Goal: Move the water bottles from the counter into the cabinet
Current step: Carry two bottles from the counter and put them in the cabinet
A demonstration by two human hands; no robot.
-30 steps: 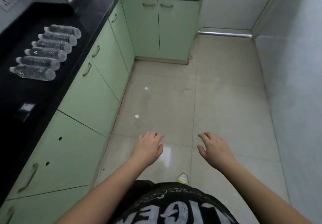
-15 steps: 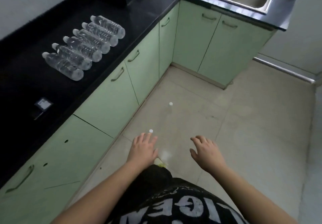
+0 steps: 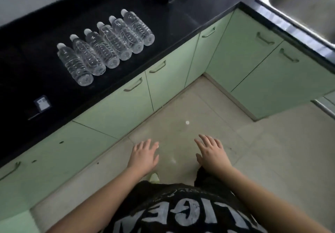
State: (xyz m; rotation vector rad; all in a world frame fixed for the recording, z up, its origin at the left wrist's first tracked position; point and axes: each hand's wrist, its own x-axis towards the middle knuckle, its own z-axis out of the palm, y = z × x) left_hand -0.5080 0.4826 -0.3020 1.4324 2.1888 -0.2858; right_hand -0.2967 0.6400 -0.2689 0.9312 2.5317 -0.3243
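Observation:
Several clear water bottles with white caps lie side by side in a row on the black counter, caps pointing toward the wall. Below the counter run pale green cabinet doors with curved handles, all closed. My left hand and my right hand hover palm-down over the floor, fingers spread, holding nothing, well below and to the right of the bottles.
A steel sink sits in the counter at the upper right, above more green doors. A small dark square device lies on the counter near its edge. A white bottle cap lies on the tiled floor.
The view has turned left toward the counter, so the bottles and cabinets have shifted to the centre and appear nearer. Both hands stay open and held low in front of me.

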